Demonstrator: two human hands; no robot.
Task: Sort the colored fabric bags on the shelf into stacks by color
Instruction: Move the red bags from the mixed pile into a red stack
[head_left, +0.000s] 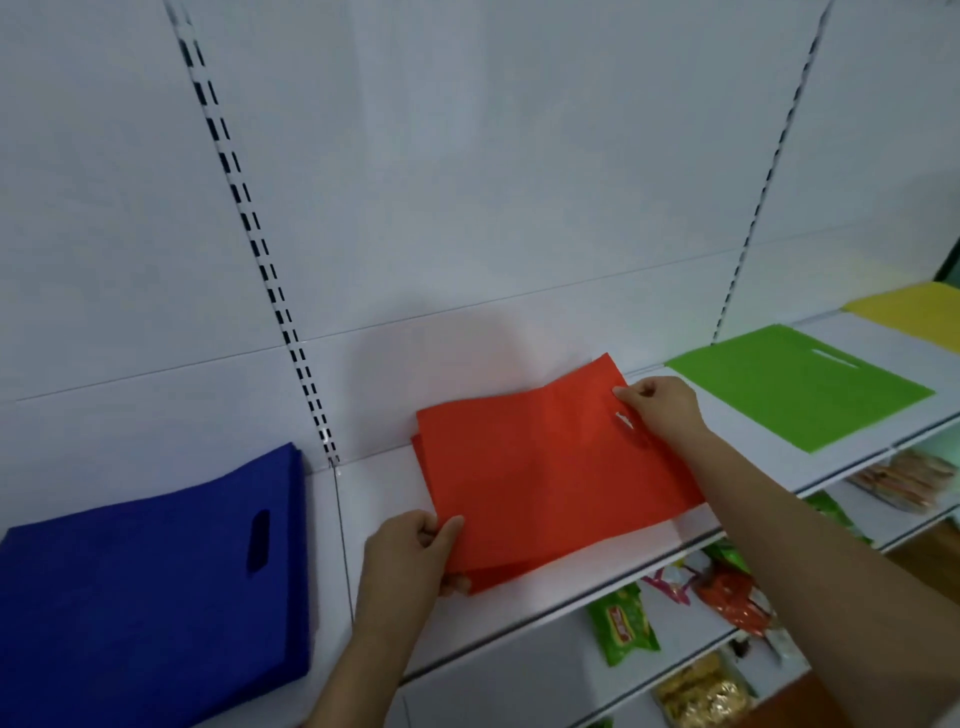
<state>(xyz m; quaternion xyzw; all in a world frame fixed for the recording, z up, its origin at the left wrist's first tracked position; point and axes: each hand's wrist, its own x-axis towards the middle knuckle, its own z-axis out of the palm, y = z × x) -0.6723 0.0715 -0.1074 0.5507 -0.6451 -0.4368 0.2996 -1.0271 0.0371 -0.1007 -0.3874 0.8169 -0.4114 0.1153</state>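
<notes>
A red fabric bag (540, 467) lies on top of a red stack in the middle of the white shelf (384, 488). My left hand (410, 556) pinches its near left corner, thumb on top. At the far right edge my right hand (660, 410) grips the bag by its handle cut-out. A blue stack (145, 587) with a handle slot lies at the left. To the right lies a green bag (800, 389), and a yellow bag (919, 312) sits at the far right edge of view.
The white back panel rises behind the shelf, with slotted uprights (260, 244) at left and right. Lower shelves at the bottom right hold snack packets (623, 629), green, red and gold.
</notes>
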